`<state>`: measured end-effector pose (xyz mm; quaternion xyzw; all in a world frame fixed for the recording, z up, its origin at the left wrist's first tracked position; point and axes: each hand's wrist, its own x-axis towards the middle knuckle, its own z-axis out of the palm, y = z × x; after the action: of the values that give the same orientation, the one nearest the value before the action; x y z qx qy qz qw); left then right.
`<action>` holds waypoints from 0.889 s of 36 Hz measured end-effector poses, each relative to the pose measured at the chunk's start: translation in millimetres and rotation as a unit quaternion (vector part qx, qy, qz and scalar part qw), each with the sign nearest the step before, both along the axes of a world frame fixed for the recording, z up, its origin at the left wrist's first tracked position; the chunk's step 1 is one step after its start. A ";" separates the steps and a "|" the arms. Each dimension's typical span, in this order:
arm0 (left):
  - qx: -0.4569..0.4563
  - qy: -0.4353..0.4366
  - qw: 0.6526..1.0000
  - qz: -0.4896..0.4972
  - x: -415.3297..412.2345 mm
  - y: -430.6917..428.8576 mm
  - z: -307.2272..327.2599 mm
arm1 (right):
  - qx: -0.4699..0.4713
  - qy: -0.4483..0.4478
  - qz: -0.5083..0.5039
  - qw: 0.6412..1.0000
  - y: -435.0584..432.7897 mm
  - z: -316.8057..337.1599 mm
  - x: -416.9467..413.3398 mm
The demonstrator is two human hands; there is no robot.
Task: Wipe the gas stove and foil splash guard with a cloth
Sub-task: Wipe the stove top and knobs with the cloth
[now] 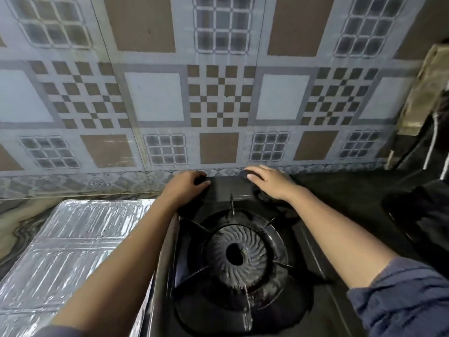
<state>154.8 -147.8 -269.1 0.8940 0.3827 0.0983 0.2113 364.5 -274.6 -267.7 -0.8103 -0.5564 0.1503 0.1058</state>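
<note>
Single-burner gas stove [233, 259] dead centre, black and rigid — likely heavy enough to need both hands at its rear corners, metal probably slick with grease. Left hand [187, 186] curled over the far left corner, right hand [269, 182] spread flat over the far right corner, well apart from each other. Something dark under the right palm, maybe the cloth; cannot tell. Foil splash guard [73, 244] lying flat just beside the stove on the left, below the left forearm — thin, crinkly, easily torn, best pressed lightly and wiped along its ribs.
</note>
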 end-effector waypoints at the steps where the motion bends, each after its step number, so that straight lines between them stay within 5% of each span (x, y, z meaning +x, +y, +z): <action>1: 0.002 0.013 1.000 -0.005 4.3 -1.9 2.2 | 0.000 -0.001 -0.006 1.000 -4.8 -0.3 4.8; 17: -0.061 0.092 0.992 -0.056 90.0 -30.2 21.4 | 0.026 -0.031 -0.061 0.997 -62.6 -4.4 79.8; 32: -0.079 0.057 0.989 -0.107 184.2 -84.6 16.8 | 0.028 -0.064 -0.169 0.983 -114.9 -4.6 159.5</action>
<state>339.0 -232.4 -252.3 0.9146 0.3027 -0.0067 0.2679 524.0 -389.5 -272.3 -0.8971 -0.4215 0.0625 0.1169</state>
